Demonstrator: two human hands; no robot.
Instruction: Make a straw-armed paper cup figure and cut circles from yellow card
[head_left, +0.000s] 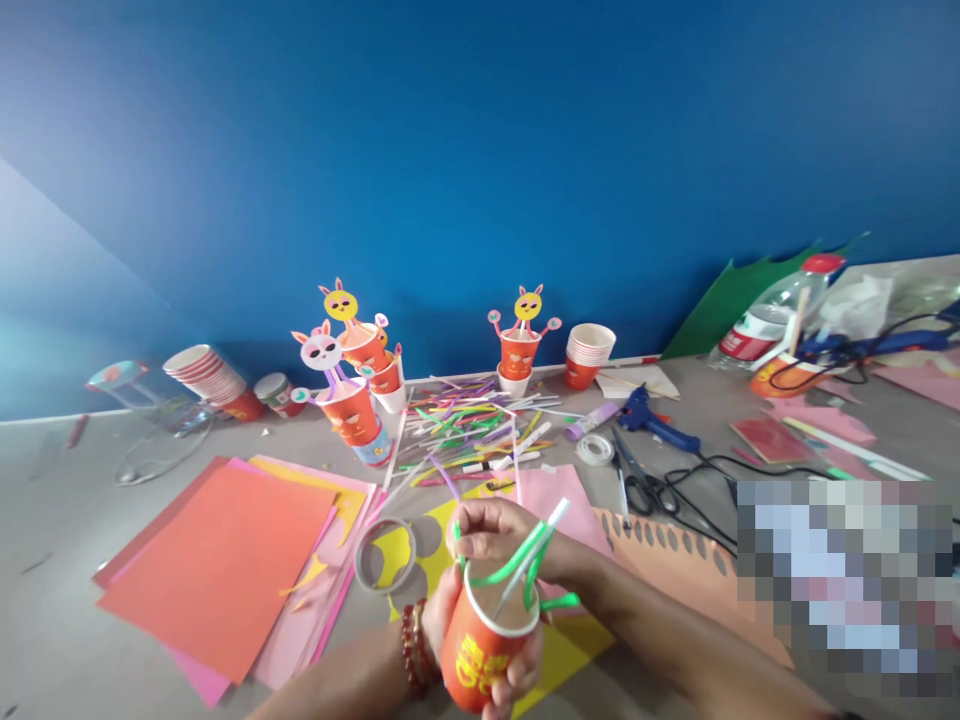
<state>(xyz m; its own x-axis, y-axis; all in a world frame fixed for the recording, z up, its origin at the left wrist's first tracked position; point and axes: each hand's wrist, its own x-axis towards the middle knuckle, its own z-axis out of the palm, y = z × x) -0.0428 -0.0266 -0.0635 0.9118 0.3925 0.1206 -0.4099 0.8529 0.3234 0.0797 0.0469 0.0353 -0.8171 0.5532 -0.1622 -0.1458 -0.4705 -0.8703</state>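
My left hand point(440, 620), with a beaded bracelet at its wrist, is closed around a red paper cup point(480, 640) with yellow print. The cup is tilted, and its mouth faces up. A white stick point(556, 512) and bright green pipe cleaners point(517, 562) rise out of the cup, and one green end sticks out on the right side. Reaching across behind the cup, my right hand point(491, 525) pinches a green pipe cleaner end point(458, 535) at the left rim. Part of the left fingers is hidden behind the cup.
Coloured paper sheets point(217, 570) lie left, beside a tape roll point(385, 556). Behind are loose pipe cleaners point(472, 425), decorated cups point(349, 415) and stacked cups point(589, 357). To the right are a blue glue gun point(656, 425), scissors point(645, 490), a cable and a plastic bottle point(772, 310).
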